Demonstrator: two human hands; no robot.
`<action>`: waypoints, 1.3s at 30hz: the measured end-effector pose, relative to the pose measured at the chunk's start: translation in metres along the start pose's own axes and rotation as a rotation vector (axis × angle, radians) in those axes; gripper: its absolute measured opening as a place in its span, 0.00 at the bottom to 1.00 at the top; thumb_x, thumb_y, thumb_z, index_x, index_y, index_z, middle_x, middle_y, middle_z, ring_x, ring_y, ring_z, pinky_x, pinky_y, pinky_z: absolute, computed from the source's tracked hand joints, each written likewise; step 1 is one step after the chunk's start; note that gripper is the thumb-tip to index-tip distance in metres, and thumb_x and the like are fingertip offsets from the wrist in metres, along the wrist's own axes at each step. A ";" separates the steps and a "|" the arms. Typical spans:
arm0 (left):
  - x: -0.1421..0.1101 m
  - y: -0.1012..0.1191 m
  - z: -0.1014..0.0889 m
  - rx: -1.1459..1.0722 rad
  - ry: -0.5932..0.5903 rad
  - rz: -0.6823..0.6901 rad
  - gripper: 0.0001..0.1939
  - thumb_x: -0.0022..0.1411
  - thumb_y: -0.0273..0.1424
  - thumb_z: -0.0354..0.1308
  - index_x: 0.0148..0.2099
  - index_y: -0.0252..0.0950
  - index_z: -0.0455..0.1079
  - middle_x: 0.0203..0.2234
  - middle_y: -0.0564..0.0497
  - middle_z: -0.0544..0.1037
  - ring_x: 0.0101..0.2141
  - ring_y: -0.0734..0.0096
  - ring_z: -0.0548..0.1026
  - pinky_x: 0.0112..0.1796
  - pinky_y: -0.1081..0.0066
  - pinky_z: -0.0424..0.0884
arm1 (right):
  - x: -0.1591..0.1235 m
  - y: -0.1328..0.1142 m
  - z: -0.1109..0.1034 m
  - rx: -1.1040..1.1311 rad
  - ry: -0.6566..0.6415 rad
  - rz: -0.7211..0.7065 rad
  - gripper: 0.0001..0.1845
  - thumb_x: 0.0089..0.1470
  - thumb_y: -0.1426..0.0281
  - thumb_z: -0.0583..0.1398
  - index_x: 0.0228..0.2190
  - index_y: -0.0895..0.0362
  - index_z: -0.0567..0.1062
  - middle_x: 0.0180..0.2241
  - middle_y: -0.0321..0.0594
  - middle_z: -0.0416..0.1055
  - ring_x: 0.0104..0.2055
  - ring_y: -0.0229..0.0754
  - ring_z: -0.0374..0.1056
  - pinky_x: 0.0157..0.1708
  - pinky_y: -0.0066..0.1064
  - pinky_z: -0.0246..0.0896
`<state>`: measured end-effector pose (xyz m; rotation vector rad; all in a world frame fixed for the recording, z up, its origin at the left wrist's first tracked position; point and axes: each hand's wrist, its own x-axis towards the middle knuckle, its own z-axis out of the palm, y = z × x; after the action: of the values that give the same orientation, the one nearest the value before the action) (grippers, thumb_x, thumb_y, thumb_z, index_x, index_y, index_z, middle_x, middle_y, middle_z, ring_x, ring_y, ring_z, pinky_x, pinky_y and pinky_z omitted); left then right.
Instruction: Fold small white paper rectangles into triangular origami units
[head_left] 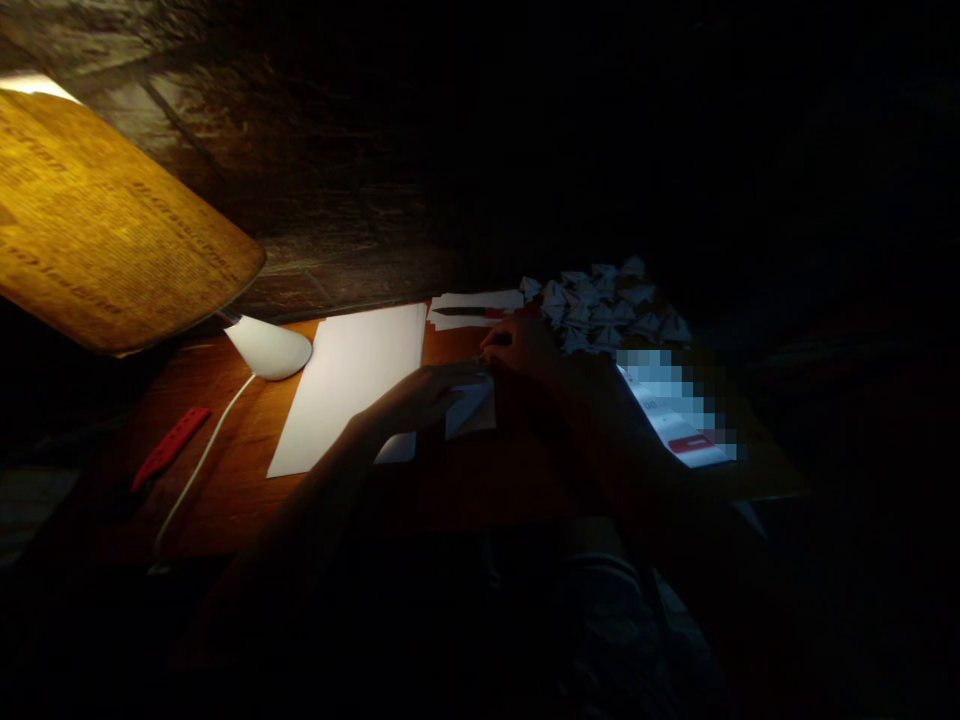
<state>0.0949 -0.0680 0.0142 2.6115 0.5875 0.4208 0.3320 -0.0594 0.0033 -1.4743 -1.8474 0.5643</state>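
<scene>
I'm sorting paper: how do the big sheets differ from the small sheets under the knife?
The big sheets are brightly lit and nearly aligned; the small sheets are dimmer and unevenly stacked. The left forearm crosses over the big sheets; a knife lies on the small sheets. Both are white.

The lampshade (127, 210) glows amber-yellow, patterned with darker brown lettering and fine close lines; the lamp base (268, 347) and the cord (202, 455) are white. Orange-brown shows on the surface (259, 505), plain white on the large sheets (360, 380) and pale grey-white on the small paper (471, 405). The slim tool (469, 312) pairs a dark blade with red, the strip (172, 447) is red with dark spots, the folded pieces (581, 305) look blue-grey, and the phone (679, 430) shows pale blue-white with a red block
</scene>
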 end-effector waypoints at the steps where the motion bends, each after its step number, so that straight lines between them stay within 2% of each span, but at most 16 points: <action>1: 0.000 0.000 0.000 -0.001 0.006 -0.006 0.28 0.68 0.22 0.52 0.67 0.42 0.72 0.66 0.46 0.73 0.65 0.59 0.73 0.64 0.52 0.72 | 0.000 0.000 0.000 0.000 0.000 -0.001 0.09 0.51 0.79 0.67 0.31 0.54 0.86 0.36 0.40 0.85 0.39 0.42 0.78 0.41 0.32 0.69; 16: 0.000 -0.001 -0.002 0.005 0.004 -0.002 0.28 0.66 0.21 0.53 0.66 0.43 0.72 0.65 0.47 0.75 0.64 0.61 0.74 0.63 0.54 0.74 | 0.000 -0.002 -0.002 -0.006 -0.025 0.020 0.07 0.52 0.77 0.68 0.32 0.56 0.87 0.37 0.43 0.85 0.41 0.44 0.78 0.43 0.33 0.70; 23: -0.001 -0.001 0.000 0.016 0.002 -0.025 0.28 0.66 0.21 0.52 0.65 0.42 0.73 0.65 0.46 0.74 0.64 0.60 0.74 0.63 0.53 0.74 | 0.000 -0.001 -0.003 -0.021 -0.014 0.031 0.14 0.50 0.82 0.63 0.33 0.56 0.88 0.36 0.41 0.85 0.39 0.43 0.78 0.41 0.32 0.69; 29: 0.001 0.001 -0.002 0.016 -0.014 -0.024 0.28 0.66 0.22 0.52 0.65 0.41 0.72 0.64 0.46 0.75 0.64 0.60 0.74 0.63 0.54 0.73 | 0.001 0.001 -0.001 0.022 0.018 0.017 0.18 0.47 0.85 0.60 0.32 0.56 0.87 0.37 0.40 0.85 0.41 0.43 0.79 0.44 0.31 0.69; 32: 0.001 0.002 -0.002 0.008 -0.013 -0.023 0.27 0.67 0.23 0.52 0.65 0.41 0.73 0.64 0.45 0.76 0.63 0.60 0.75 0.62 0.54 0.74 | 0.001 0.001 0.000 0.019 0.042 0.009 0.14 0.51 0.82 0.62 0.33 0.57 0.86 0.38 0.42 0.85 0.42 0.44 0.78 0.45 0.32 0.69; 36: 0.001 0.004 -0.003 0.005 -0.022 -0.030 0.25 0.68 0.23 0.51 0.64 0.39 0.73 0.63 0.45 0.77 0.64 0.61 0.74 0.64 0.55 0.73 | 0.000 0.000 0.003 -0.003 0.060 0.012 0.06 0.57 0.73 0.66 0.34 0.59 0.85 0.36 0.45 0.83 0.37 0.43 0.77 0.39 0.32 0.66; 39: 0.000 0.004 -0.003 0.016 -0.024 -0.034 0.25 0.68 0.23 0.51 0.64 0.38 0.73 0.64 0.44 0.76 0.65 0.61 0.73 0.65 0.54 0.71 | 0.000 0.000 0.005 -0.014 0.057 0.009 0.04 0.56 0.73 0.67 0.33 0.59 0.84 0.35 0.44 0.83 0.36 0.42 0.76 0.38 0.32 0.64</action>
<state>0.0953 -0.0705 0.0190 2.6139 0.6292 0.3753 0.3286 -0.0592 0.0000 -1.4940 -1.8053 0.5094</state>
